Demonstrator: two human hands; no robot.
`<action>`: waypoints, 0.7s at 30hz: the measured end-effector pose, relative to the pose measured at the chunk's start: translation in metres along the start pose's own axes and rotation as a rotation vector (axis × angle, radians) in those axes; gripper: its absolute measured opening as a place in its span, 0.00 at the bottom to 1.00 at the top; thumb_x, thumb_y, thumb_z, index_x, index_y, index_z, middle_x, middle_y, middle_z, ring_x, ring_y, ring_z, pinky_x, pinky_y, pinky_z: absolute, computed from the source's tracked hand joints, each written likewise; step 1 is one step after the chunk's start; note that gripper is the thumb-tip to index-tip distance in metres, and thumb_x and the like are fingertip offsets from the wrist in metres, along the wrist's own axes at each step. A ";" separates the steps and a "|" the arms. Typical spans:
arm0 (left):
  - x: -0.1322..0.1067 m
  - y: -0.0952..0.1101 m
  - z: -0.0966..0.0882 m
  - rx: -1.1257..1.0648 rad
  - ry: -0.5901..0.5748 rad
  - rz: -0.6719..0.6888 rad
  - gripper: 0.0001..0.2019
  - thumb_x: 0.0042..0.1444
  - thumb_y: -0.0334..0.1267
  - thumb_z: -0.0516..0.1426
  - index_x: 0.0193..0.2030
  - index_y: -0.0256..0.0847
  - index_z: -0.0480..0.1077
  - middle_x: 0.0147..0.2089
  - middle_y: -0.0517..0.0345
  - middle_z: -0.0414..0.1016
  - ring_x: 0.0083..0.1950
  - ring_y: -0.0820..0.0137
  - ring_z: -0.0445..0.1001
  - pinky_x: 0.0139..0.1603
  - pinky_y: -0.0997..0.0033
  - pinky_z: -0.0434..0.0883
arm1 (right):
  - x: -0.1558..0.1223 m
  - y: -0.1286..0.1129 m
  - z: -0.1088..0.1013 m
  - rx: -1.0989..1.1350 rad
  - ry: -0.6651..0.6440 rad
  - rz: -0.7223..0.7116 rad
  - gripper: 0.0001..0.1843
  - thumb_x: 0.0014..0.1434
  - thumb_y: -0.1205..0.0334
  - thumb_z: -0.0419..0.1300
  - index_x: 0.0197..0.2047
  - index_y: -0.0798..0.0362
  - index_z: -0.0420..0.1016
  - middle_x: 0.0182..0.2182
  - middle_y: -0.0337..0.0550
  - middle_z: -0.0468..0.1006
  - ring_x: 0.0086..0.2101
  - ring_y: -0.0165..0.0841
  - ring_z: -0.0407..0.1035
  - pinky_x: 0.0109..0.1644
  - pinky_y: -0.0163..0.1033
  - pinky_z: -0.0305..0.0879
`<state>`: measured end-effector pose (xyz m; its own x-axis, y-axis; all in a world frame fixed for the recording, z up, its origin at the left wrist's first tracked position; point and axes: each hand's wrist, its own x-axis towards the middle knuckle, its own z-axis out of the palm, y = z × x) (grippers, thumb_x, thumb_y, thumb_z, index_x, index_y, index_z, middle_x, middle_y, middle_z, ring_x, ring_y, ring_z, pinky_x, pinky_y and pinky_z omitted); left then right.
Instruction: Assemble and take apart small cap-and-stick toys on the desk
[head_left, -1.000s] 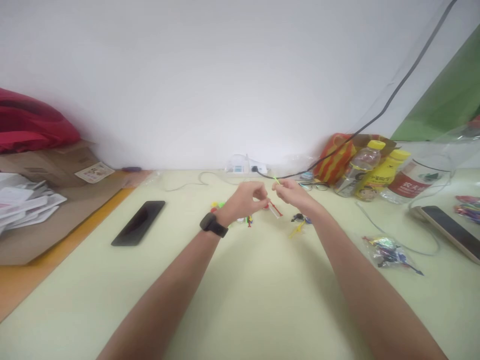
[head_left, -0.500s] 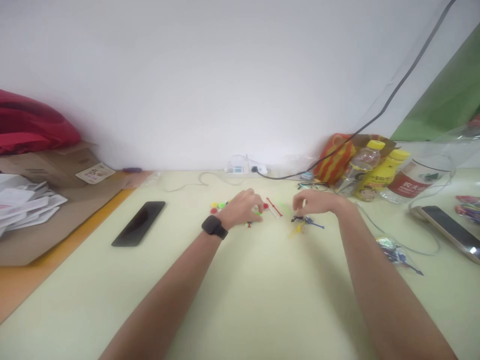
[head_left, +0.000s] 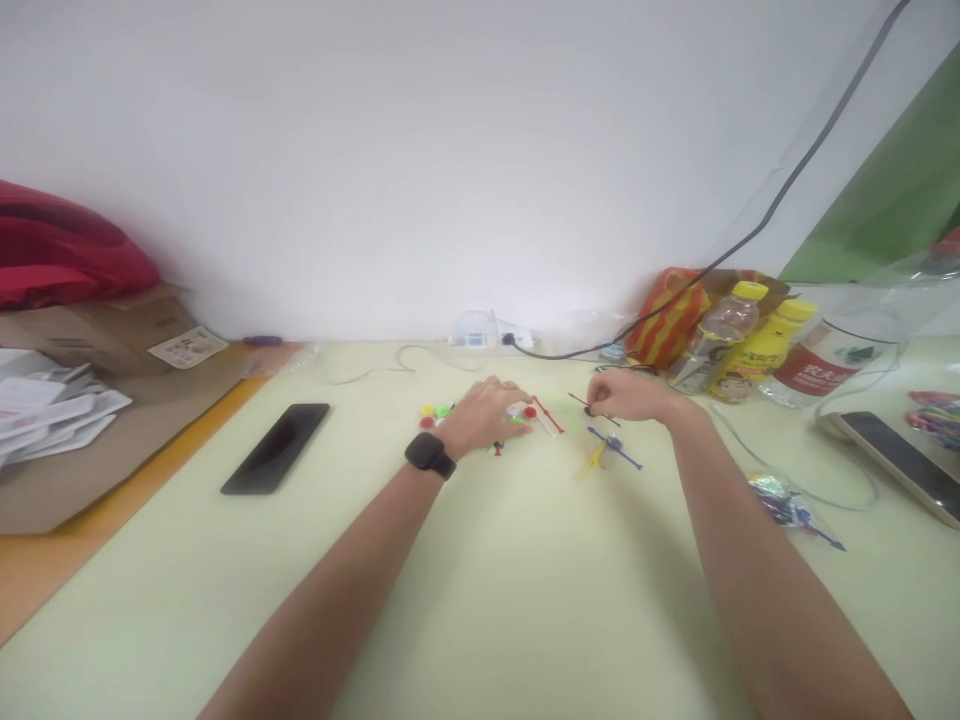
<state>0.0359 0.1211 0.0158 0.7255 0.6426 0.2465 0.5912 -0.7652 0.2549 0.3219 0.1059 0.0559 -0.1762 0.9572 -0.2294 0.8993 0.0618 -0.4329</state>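
My right hand (head_left: pixel 630 398) pinches a thin black stick-like piece (head_left: pixel 576 399) with a dark lump near its middle, just above the table. Below that hand lie a blue piece with long thin arms (head_left: pixel 628 460) and a yellow branched piece (head_left: pixel 596 456). My left hand (head_left: pixel 486 412), a black watch (head_left: pixel 430 454) on its wrist, rests with thumb and fingers apart over small coloured pieces, partly hiding them. Yellow, green and red round pieces (head_left: pixel 427 423) show to its left. Close to its fingertips are a red disc (head_left: pixel 529 412) and a red stick (head_left: pixel 549 413).
A black phone (head_left: pixel 276 448) lies at left, near a cardboard box (head_left: pixel 112 335). Bottles (head_left: pixel 765 350), a second phone (head_left: pixel 904 462) and a clear bag of small pieces (head_left: pixel 784 502) are at right. A power strip (head_left: pixel 476 330) sits by the wall, its dark cable (head_left: pixel 795 175) rising rightward.
My right hand has closed on the black piece and moved it slightly up, away from the blue and yellow ones. The left hand has hardly moved.
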 end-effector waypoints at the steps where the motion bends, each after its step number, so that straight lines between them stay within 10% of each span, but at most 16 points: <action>1: 0.000 0.002 -0.001 -0.009 -0.010 0.019 0.17 0.64 0.48 0.60 0.56 0.47 0.77 0.58 0.53 0.79 0.55 0.55 0.71 0.55 0.57 0.66 | -0.001 -0.002 0.000 0.035 0.054 -0.004 0.04 0.52 0.64 0.64 0.33 0.53 0.79 0.35 0.45 0.85 0.35 0.37 0.77 0.33 0.36 0.66; 11: -0.001 0.005 -0.010 -0.195 0.092 0.025 0.19 0.66 0.46 0.59 0.61 0.48 0.75 0.60 0.53 0.79 0.60 0.55 0.71 0.61 0.54 0.69 | -0.001 -0.025 0.008 0.519 0.233 -0.156 0.03 0.50 0.64 0.63 0.28 0.53 0.73 0.24 0.42 0.79 0.27 0.32 0.72 0.32 0.35 0.65; 21: 0.012 0.035 -0.028 -0.637 0.338 0.105 0.08 0.66 0.38 0.59 0.48 0.41 0.78 0.48 0.51 0.80 0.44 0.68 0.81 0.47 0.68 0.79 | 0.005 -0.057 0.027 1.019 0.035 -0.394 0.05 0.48 0.65 0.62 0.32 0.52 0.72 0.25 0.36 0.73 0.27 0.29 0.67 0.34 0.35 0.64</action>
<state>0.0561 0.1030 0.0538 0.5576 0.6227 0.5489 0.1301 -0.7186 0.6832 0.2587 0.0997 0.0561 -0.3527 0.9303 0.1013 0.0259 0.1179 -0.9927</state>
